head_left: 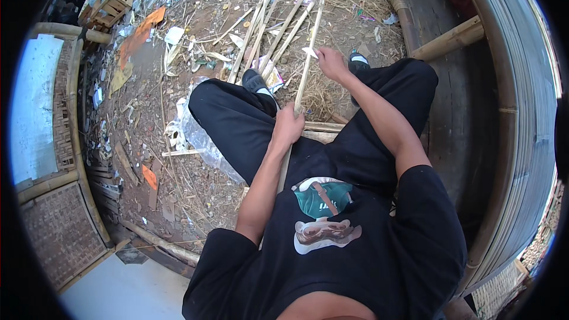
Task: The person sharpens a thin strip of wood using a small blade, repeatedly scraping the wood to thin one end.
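A long pale bamboo strip (304, 77) runs from my lap out over the ground between my knees. My left hand (288, 125) is closed around its near part, with the tail end passing back beside my left forearm. Farther along, my right hand (333, 64) is closed on a knife (310, 52); its light blade lies across the strip, and the handle is hidden in my fingers. Several more bamboo strips (252, 38) lie on the ground just beyond my left shoe (255, 81).
Litter, straw and wood scraps cover the dirt ground (195, 101). Clear plastic sheeting (204, 136) lies beside my left knee. A wooden crate (112, 0) stands far left. Bamboo poles (453, 38) and a curved bamboo rail (507, 112) border my right side; a woven panel (56, 231) is at left.
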A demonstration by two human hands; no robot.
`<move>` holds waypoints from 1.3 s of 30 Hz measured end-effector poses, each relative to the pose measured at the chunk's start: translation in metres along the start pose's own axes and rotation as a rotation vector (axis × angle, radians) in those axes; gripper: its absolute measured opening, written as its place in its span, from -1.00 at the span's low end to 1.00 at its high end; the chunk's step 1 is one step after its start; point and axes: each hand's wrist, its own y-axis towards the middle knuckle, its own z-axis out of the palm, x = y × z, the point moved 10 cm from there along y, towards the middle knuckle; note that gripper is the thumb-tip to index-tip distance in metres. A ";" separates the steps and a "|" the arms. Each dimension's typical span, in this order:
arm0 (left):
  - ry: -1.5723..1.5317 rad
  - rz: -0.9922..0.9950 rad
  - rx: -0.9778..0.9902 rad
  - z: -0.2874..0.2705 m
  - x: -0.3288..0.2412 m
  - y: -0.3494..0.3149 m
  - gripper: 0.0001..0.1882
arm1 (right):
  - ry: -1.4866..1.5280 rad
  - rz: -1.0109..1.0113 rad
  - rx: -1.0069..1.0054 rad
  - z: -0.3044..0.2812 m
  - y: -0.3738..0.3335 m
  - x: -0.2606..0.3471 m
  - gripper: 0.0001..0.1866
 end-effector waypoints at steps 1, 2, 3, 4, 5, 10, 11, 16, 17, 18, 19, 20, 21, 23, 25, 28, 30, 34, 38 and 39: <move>-0.002 -0.002 -0.002 0.001 0.000 -0.001 -0.70 | 0.003 0.024 -0.030 -0.002 0.002 -0.002 -0.74; 0.020 0.017 -0.009 0.001 -0.002 -0.001 -0.70 | 0.006 0.047 -0.061 -0.003 0.002 -0.005 -0.73; 0.042 0.036 -0.016 0.001 -0.004 -0.001 -0.70 | 0.005 0.046 -0.057 -0.001 0.003 -0.005 -0.73; 0.040 0.033 -0.018 0.001 -0.002 -0.001 -0.70 | -0.002 0.041 -0.033 0.002 0.004 -0.004 -0.72; 0.042 0.046 -0.030 0.001 -0.001 0.000 -0.70 | -0.009 0.037 -0.009 0.005 0.004 -0.004 -0.71; 0.021 0.040 -0.041 0.000 0.003 0.002 -0.70 | -0.015 -0.054 0.107 0.024 -0.003 0.005 -0.70; 0.023 0.012 -0.026 0.000 0.005 0.002 -0.70 | -0.017 -0.072 0.161 0.030 -0.007 0.006 -0.71; 0.061 0.050 -0.053 -0.001 0.004 0.003 -0.71 | -0.010 -0.129 0.240 0.030 -0.031 0.023 -0.72; 0.030 0.006 -0.029 0.000 0.009 0.005 -0.71 | -0.018 -0.186 0.318 0.034 -0.041 0.032 -0.72; 0.000 -0.038 -0.004 0.002 0.014 0.005 -0.70 | -0.016 -0.184 0.320 0.034 -0.046 0.039 -0.72; -0.001 -0.034 -0.002 0.002 0.013 0.006 -0.70 | 0.002 -0.145 0.330 0.034 -0.048 0.041 -0.72; -0.020 -0.010 -0.015 0.001 0.011 0.007 -0.70 | 0.020 -0.107 0.340 0.034 -0.048 0.040 -0.72; -0.038 0.013 -0.029 0.000 0.007 0.008 -0.70 | 0.048 -0.107 0.264 0.032 -0.040 0.028 -0.80; -0.017 0.005 -0.031 0.000 0.009 0.008 -0.70 | 0.096 -0.055 0.218 0.017 -0.029 0.032 -0.83; 0.002 0.003 -0.029 -0.001 0.005 0.006 -0.70 | 0.157 0.103 0.201 0.005 -0.022 0.025 -0.78; -0.005 -0.023 0.002 -0.001 0.001 0.005 -0.72 | 0.179 -0.162 0.106 0.008 -0.020 0.033 -0.63; -0.009 -0.034 -0.007 0.001 0.008 0.007 -0.72 | 0.262 0.029 0.253 0.030 -0.020 0.018 -0.56; 0.036 -0.002 -0.049 0.002 0.013 0.006 -0.68 | 0.194 0.042 0.280 0.038 -0.019 0.023 -0.57; 0.054 0.022 -0.069 0.005 0.012 0.007 -0.67 | 0.284 -0.255 0.146 0.036 -0.025 0.041 -0.56; 0.040 0.065 -0.099 0.003 0.009 0.007 -0.67 | 0.280 -0.254 0.148 0.040 -0.029 0.040 -0.56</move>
